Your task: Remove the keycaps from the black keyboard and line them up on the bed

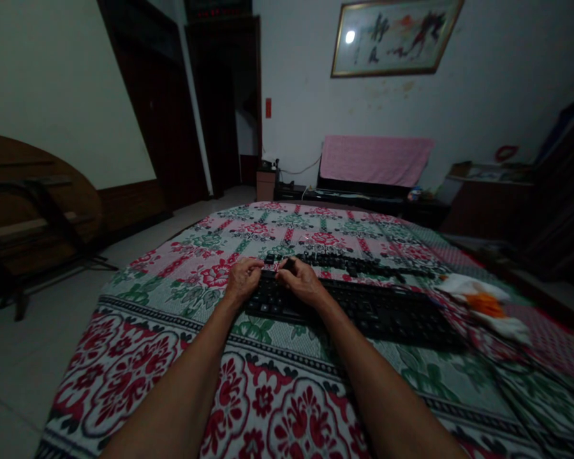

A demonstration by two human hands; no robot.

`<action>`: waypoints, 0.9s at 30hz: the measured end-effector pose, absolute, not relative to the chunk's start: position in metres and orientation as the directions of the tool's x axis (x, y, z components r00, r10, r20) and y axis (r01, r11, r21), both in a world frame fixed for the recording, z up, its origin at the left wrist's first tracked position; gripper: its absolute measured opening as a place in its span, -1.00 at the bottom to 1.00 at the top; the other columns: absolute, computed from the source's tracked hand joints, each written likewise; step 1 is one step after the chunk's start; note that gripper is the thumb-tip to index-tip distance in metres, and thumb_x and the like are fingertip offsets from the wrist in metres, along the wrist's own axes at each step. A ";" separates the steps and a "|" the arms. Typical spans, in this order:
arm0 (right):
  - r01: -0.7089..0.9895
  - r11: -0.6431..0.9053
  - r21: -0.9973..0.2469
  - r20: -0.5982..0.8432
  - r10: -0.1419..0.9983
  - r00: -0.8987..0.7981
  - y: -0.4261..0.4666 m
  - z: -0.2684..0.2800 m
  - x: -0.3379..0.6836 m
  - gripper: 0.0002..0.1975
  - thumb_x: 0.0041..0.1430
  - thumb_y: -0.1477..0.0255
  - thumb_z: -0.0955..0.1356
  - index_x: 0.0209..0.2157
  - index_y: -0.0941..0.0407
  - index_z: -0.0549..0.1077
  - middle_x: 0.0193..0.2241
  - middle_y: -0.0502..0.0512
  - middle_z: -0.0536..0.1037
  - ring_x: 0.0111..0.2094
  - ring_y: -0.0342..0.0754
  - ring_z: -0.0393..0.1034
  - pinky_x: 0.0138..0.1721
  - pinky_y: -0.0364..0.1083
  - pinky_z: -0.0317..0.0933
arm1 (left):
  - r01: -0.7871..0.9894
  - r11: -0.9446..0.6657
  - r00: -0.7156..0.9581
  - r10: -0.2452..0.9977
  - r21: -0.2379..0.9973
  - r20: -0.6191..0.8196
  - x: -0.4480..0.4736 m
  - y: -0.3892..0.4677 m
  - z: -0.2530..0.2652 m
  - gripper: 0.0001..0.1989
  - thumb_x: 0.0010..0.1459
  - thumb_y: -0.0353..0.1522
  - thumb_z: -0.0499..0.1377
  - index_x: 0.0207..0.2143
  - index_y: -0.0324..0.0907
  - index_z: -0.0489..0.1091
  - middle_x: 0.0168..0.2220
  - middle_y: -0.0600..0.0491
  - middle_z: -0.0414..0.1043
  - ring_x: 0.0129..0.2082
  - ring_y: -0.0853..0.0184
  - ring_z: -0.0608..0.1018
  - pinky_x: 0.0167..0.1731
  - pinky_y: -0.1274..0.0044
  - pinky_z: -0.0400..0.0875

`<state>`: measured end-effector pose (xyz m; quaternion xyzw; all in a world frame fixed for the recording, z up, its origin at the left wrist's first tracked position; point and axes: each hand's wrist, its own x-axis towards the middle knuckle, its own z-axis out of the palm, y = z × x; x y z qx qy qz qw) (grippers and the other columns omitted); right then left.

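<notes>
There are two hands [243, 279] [303, 280], one keyboard [387, 313], one framed picture [396, 38] and loose keycaps [331, 261] too small to count.

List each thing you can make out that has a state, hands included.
Long black plastic keyboard, lying flat
Small loose black pieces, apparently keycaps, strewn along the keyboard's far side
Bare left hand, fingers bent, at keyboard's left end
Bare right hand, fingers curled; grip unclear
White-and-orange fabric, bunched up
Rectangular pink towel, draped
Round brown wooden table, tipped upright, underside showing
Red, green and white floral cloth, spread out
</notes>
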<state>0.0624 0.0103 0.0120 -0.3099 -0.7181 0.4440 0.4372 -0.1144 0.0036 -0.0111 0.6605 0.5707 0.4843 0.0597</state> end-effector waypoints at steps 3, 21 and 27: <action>0.040 0.402 -0.915 0.359 0.855 -0.373 0.011 0.013 0.064 -0.85 0.01 0.34 0.26 -0.36 0.11 0.29 -0.54 -0.08 0.36 -0.54 -0.20 0.22 -0.49 -0.21 0.14 | 0.636 -0.430 -0.015 0.823 0.641 0.567 -0.108 -0.005 0.006 -0.82 -0.06 -0.45 0.10 -0.42 -0.16 0.49 -0.33 0.05 0.50 -0.25 0.35 0.49 -0.17 0.53 0.36; -0.007 0.444 -0.896 0.426 0.855 -0.294 0.009 0.014 0.068 -0.86 -0.03 0.36 0.28 -0.39 0.12 0.32 -0.50 -0.04 0.41 -0.44 -0.15 0.34 -0.39 -0.17 0.25 | 0.684 -0.526 0.288 0.831 0.505 0.475 -0.084 -0.012 0.009 -0.74 -0.03 -0.48 0.03 -0.34 -0.18 0.49 -0.35 0.05 0.50 -0.30 0.34 0.50 -0.23 0.53 0.35; -0.012 0.384 -0.923 0.382 0.921 0.076 0.022 0.014 0.081 -0.79 -0.09 0.32 0.31 -0.38 0.12 0.31 -0.50 0.02 0.48 -0.48 -0.10 0.37 -0.38 -0.11 0.27 | 0.704 -0.407 0.135 0.882 0.582 0.452 -0.095 -0.006 0.005 -0.78 -0.06 -0.43 0.09 -0.36 -0.18 0.49 -0.36 0.05 0.52 -0.32 0.34 0.51 -0.25 0.54 0.37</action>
